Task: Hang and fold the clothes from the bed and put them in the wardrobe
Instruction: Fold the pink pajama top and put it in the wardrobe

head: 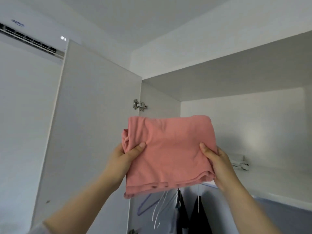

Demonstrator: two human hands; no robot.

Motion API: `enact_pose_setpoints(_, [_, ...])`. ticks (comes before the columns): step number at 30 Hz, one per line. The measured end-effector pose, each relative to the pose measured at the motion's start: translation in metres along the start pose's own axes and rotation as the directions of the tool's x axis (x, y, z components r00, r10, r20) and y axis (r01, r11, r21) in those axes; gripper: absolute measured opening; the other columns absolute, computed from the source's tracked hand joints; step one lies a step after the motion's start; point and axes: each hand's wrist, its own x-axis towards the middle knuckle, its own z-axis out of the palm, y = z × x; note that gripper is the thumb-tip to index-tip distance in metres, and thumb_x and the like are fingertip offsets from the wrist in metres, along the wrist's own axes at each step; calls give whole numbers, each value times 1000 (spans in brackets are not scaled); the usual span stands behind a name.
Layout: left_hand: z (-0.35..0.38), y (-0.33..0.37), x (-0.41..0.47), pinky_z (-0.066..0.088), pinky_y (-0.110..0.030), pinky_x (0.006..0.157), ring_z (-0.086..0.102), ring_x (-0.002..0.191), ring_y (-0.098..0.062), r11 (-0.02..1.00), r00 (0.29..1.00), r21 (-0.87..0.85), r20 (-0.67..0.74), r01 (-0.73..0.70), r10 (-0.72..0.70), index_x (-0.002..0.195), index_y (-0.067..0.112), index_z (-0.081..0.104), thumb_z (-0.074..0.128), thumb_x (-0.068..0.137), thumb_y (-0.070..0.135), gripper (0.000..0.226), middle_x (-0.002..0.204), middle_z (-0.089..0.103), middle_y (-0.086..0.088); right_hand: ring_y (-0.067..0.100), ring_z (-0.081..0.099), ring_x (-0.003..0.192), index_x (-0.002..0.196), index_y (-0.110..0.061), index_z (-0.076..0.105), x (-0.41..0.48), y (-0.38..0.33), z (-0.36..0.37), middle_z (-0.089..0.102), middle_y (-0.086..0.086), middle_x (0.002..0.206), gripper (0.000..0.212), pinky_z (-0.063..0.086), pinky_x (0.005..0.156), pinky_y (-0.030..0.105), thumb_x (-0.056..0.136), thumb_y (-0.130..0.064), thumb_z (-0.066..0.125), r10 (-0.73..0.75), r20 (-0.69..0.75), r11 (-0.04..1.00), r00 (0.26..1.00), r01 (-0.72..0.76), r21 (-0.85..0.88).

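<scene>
Garment (170, 149), pink and folded into a flat square, is raised between both hands, in front of the open wardrobe (236, 78) and level with its top compartment. It is held flat by its two side edges, most likely so the folds stay together while it goes onto the shelf (278, 202) just beyond the right hand. A one-sided hold would let the layers droop open. The loose hems face the person and the closed fold points away from the hands toward the compartment, which suits sliding it in fold first.

Left hand (125, 157) pinches the left edge, with the thumb on top of the cloth and the fingers hidden beneath. Right hand (217, 159) does the same on the right edge, thumb on top and fingers tucked under, out of sight. Both forearms reach up and forward with the wrists roughly level, so the bundle lies nearly flat, tipped slightly toward the person.

Below the hands hang empty hangers (158, 206) and dark clothes (199, 215). Left of the left hand stands the open door (94, 119).
</scene>
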Motion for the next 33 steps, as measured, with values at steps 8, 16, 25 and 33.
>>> enact_pose_setpoints(8, [78, -55, 69, 54, -31, 78, 73, 91, -17, 992, 988, -121, 150, 34, -16, 106, 19, 70, 84, 68, 41, 46, 98, 76, 0, 23, 70, 103, 117, -13, 66, 39, 1, -72, 74, 4, 109, 53, 54, 92, 41, 72, -40, 74, -51, -103, 987, 993, 35, -155])
enact_pose_setpoints(16, [130, -109, 138, 56, -30, 63, 73, 86, -17, 971, 943, -197, 327, 133, -63, 113, 20, 61, 83, 59, 39, 62, 101, 75, 0, 17, 73, 93, 108, -14, 70, 69, 4, -120, 76, 2, 101, 50, 54, 80, 31, 72, -49, 72, 12, -194, 927, 981, -84, -365])
enact_pose_setpoints(25, [155, -123, 231, 56, -36, 88, 68, 101, -14, 986, 749, 148, 662, -79, -39, 141, 50, 27, 91, 39, 46, 121, 115, 65, 6, 11, 72, 87, 103, -24, 72, 103, -1, -141, 76, -6, 98, 26, 53, 74, 25, 81, -37, 72, -228, -259, 757, 939, 4, -653])
enact_pose_setpoints(33, [220, -107, 245, 51, -35, 97, 61, 108, -9, 883, 544, 367, 823, -293, -162, 134, 44, 43, 81, 38, 78, 108, 123, 61, 17, 4, 71, 80, 97, -27, 74, 131, -1, -128, 75, -10, 91, 14, 50, 58, 12, 83, -25, 75, -212, -171, 677, 962, 18, -736])
